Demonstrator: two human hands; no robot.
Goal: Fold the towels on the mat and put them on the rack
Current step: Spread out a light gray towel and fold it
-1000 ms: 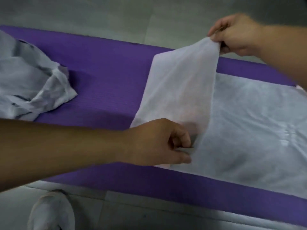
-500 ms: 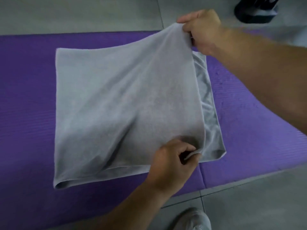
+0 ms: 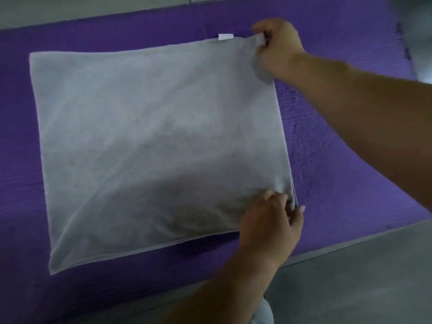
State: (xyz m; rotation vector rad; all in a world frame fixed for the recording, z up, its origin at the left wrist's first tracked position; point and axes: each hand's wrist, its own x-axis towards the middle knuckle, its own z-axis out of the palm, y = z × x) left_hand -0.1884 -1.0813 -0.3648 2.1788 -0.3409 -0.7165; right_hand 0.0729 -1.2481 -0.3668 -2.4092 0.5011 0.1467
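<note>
A grey towel [image 3: 152, 141] lies folded in half and nearly flat on the purple mat [image 3: 339, 136]. A small white label [image 3: 225, 36] sticks out at its far edge. My right hand [image 3: 278, 46] pinches the far right corner of the towel. My left hand [image 3: 271, 220] pinches the near right corner, down at the mat. The upper layer's right edge sits on the lower layer's right edge. The rack is out of view.
Grey floor [image 3: 362, 281] runs along the mat's near edge and beyond its far edge. The toe of a light shoe [image 3: 265, 312] shows at the bottom, beside my left forearm. A blurred grey shape [image 3: 418, 31] lies at the top right corner.
Both hands carried the towel's upper layer over to the right and lowered it onto the lower layer. The towel now lies flat with its right edges together.
</note>
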